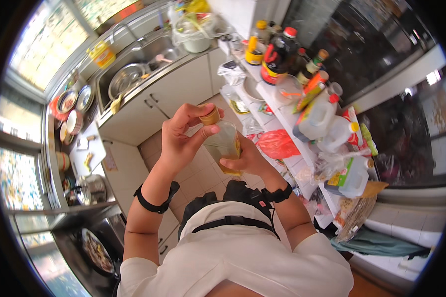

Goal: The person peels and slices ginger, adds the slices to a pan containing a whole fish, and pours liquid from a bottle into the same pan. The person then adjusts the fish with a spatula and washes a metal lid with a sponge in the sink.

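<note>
A clear, squarish bottle with yellowish liquid low inside is tilted in front of my body. My right hand grips it from the side, thumb across its lower part. With thumb and fingers, my left hand pinches a gold-coloured cap at the bottle's top. Whether the cap still sits on the neck or is just off it, I cannot tell. Both hands are in mid-air above the tiled floor.
To the right, shelves hold sauce bottles, plastic jugs and a red plastic bag. Ahead is a sink with a metal basin. At left are a cutting board, a kettle and a pan of food.
</note>
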Demonstrator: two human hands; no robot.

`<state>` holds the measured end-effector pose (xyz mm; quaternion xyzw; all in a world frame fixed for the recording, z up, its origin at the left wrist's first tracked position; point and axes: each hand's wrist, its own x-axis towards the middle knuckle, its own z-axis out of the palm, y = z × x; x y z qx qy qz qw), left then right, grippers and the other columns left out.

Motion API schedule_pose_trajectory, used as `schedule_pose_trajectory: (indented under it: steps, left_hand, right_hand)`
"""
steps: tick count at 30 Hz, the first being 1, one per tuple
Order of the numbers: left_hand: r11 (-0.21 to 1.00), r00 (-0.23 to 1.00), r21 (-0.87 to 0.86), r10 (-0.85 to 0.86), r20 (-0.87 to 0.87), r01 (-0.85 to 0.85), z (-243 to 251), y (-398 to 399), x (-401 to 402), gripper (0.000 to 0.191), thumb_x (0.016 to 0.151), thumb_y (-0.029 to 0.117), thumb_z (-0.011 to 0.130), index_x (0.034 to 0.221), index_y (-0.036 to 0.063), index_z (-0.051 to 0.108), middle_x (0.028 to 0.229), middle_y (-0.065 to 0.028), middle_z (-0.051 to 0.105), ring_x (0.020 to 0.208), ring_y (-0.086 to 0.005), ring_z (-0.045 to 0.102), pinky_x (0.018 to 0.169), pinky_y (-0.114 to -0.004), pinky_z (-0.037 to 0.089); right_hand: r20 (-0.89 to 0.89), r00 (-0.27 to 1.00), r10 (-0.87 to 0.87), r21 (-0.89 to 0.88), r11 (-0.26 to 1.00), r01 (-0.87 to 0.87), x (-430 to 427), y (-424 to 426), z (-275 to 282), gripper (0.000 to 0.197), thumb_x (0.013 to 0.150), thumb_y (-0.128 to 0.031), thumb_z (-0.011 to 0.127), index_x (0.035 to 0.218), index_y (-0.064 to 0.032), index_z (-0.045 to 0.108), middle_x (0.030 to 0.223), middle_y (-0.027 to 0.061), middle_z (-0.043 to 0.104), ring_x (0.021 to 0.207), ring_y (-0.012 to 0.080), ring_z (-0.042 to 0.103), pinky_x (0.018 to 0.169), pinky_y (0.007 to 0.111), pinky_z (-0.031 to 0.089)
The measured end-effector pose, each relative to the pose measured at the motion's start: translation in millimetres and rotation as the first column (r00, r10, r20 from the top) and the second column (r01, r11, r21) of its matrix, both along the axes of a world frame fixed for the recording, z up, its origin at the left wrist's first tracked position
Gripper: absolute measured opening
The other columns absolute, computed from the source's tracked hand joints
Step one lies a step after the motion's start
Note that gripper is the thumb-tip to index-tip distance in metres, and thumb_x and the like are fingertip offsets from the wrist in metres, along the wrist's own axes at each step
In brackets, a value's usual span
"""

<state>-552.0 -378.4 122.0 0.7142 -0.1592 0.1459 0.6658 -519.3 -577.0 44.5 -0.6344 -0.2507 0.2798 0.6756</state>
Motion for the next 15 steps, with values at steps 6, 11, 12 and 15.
schedule_pose_trajectory:
  steps: [6,11,12,15]
  left_hand:
    - [0.914,0.915,-0.056,-0.397,0.066,0.401,23,-125,89,0.037,0.086,-0.002,0.070,0.118,0.0006,0.052,0.109,-0.0118,0.065,0.108,-0.0219,0.065,0.097,-0.035,0.050]
    - [0.829,0.827,-0.095,-0.528,0.193,0.551,83,-190,147,0.050,0.086,0.000,0.071,0.131,0.0014,0.049,0.112,-0.0122,0.065,0.108,-0.0211,0.064,0.097,-0.034,0.049]
    - [0.824,0.812,-0.042,-0.546,0.208,0.565,92,-202,162,0.053,0.087,0.000,0.070,0.135,0.0008,0.047,0.113,-0.0120,0.065,0.108,-0.0207,0.064,0.097,-0.034,0.049]
    - [0.774,0.728,0.028,-0.606,0.320,0.632,106,-247,212,0.047,0.089,-0.002,0.064,0.133,-0.0017,0.050,0.113,-0.0132,0.067,0.106,-0.0209,0.064,0.094,-0.032,0.050]
  right_hand:
    - [0.143,0.904,-0.404,-0.014,0.912,0.410,17,-108,11,0.076,0.073,-0.022,0.079,0.139,-0.0042,0.044,0.120,0.0125,0.060,0.105,0.0194,0.061,0.092,0.034,0.048]
    - [0.557,0.319,-0.767,0.203,0.498,0.843,21,-169,16,0.081,0.076,-0.033,0.080,0.138,-0.0003,0.041,0.141,0.0186,0.044,0.126,0.0283,0.048,0.107,0.041,0.038]
    - [0.518,0.246,-0.819,0.229,0.410,0.883,17,-175,19,0.069,0.081,-0.027,0.076,0.135,0.0027,0.043,0.136,0.0181,0.048,0.122,0.0295,0.051,0.104,0.041,0.040]
    - [0.478,0.129,-0.869,0.250,0.275,0.928,6,-192,12,0.055,0.086,-0.020,0.071,0.130,0.0028,0.048,0.130,0.0180,0.053,0.118,0.0292,0.053,0.101,0.039,0.042]
